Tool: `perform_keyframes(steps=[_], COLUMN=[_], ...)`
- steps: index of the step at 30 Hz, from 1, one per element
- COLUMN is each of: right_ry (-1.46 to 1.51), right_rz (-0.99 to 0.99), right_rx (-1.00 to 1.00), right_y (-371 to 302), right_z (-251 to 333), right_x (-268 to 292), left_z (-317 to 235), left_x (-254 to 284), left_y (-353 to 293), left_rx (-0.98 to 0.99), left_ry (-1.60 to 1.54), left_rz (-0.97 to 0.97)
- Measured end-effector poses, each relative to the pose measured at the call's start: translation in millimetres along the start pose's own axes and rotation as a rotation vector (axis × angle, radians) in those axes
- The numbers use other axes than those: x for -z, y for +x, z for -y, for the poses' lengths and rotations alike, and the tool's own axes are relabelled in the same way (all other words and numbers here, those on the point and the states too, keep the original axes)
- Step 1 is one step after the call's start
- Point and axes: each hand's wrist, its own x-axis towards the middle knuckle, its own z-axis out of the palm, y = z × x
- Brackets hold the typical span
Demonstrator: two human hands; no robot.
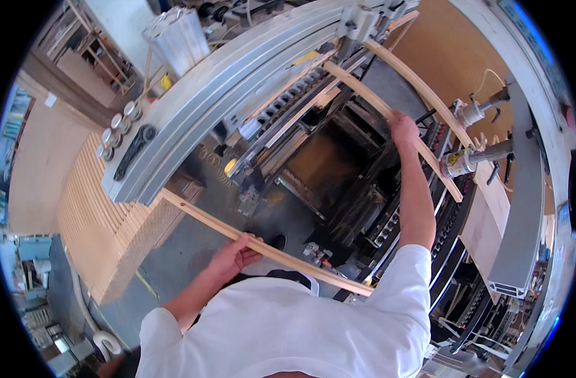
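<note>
My left hand is closed round a long, narrow wooden slat, gripping it near its middle. This slat slants across in front of my body, with a small dark mark near its far left end. At the upper right, my right hand is closed on a second wooden slat that lies across the machine. Its near right end sits by a metal clamp cylinder. A third wooden slat runs roughly alongside it, farther right. The fingertips of my right hand are partly hidden.
A large stack of wooden slats stands at the left. A heavy grey metal beam arches over the machine, with several round metal knobs and a black cable bundle on it. Rails and dark machine parts fill the middle.
</note>
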Motion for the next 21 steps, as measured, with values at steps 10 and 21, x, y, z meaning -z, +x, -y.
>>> perform_keyframes(steps=[10, 21], right_ry=[-0.160, -0.123], right_rz=[0.085, 0.066], right_rx=[0.038, 0.081], right_y=[18, 22], right_z=[6, -3], right_x=[-15, -26], left_z=[24, 13], left_x=[77, 66], left_y=[-2, -2], left_rx=[0.008, 0.028], left_ry=[-0.057, -0.024], left_rz=[-0.213, -0.310])
